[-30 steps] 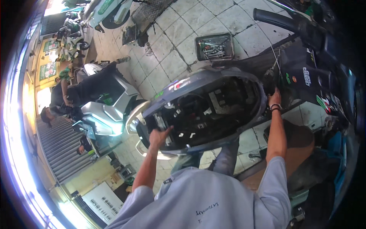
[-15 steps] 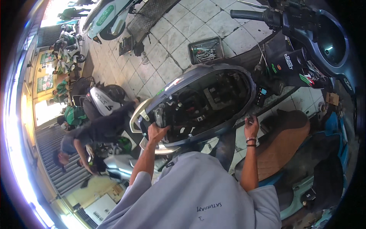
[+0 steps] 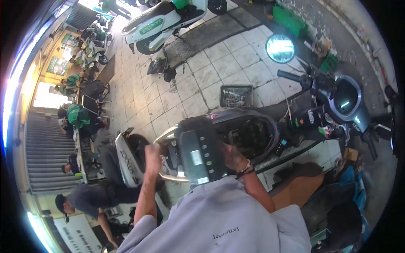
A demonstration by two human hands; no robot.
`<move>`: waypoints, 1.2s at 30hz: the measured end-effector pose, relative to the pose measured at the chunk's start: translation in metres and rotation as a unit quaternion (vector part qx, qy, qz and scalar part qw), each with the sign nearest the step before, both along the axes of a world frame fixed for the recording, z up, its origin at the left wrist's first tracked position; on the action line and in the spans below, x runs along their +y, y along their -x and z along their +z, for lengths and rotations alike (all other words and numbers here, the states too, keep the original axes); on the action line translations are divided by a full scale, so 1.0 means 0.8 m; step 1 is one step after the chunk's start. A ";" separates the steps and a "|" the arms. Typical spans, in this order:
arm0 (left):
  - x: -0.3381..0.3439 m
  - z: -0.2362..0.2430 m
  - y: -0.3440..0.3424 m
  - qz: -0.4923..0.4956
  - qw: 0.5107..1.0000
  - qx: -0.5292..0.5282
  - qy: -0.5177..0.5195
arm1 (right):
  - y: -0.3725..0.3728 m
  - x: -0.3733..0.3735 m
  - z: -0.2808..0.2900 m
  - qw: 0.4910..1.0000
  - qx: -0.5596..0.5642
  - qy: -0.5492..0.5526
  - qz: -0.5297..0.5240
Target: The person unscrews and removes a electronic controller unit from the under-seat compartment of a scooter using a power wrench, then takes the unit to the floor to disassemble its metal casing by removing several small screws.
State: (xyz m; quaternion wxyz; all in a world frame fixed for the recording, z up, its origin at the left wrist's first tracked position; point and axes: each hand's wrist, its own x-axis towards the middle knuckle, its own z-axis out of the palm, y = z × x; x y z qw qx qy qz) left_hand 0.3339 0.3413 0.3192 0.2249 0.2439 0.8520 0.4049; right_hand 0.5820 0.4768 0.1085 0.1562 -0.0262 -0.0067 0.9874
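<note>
A flat black box (image 3: 192,154) with a pale label and a row of small round fittings is up in front of my chest, over the tail of the scooter body (image 3: 270,122). My right hand (image 3: 236,159) is at the box's right side, its fingers blurred and partly hidden as it grips there. Smeared by motion, my left hand (image 3: 153,158) is left of the box, close to the scooter's cream grab rail (image 3: 166,134). I cannot make out whether it holds anything. The box covers the rear of the open seat cavity (image 3: 249,137).
A metal tray of tools (image 3: 236,97) lies on the tiled floor beyond the scooter. The handlebar (image 3: 291,76) rises at the right, and a brown and black seat (image 3: 299,183) rests at my lower right. Another person (image 3: 90,200) bends at the left, beside a parked scooter (image 3: 126,162).
The black box has come up in front of me. My left hand has left the cavity's rear edge and moved left; my right hand has moved left to the box. The view has shifted.
</note>
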 end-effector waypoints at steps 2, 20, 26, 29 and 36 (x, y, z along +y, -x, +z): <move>-0.035 0.008 0.053 0.042 0.997 -0.047 -0.043 | -0.019 0.026 0.053 0.994 -0.082 -0.077 -0.006; -0.320 -0.199 0.270 0.082 0.922 -0.371 -0.077 | -0.108 -0.259 0.071 0.752 -0.559 0.018 -0.350; -0.335 -0.200 0.388 -0.054 0.949 -0.311 -0.005 | 0.030 -0.406 0.107 0.690 -0.550 0.037 -0.469; -0.354 -0.231 0.422 -0.104 0.923 -0.368 -0.029 | 0.100 -0.456 0.112 0.717 -0.502 0.058 -0.480; -0.351 -0.245 0.438 -0.081 0.878 -0.472 0.012 | 0.239 -0.438 0.124 0.808 -0.445 0.015 -0.386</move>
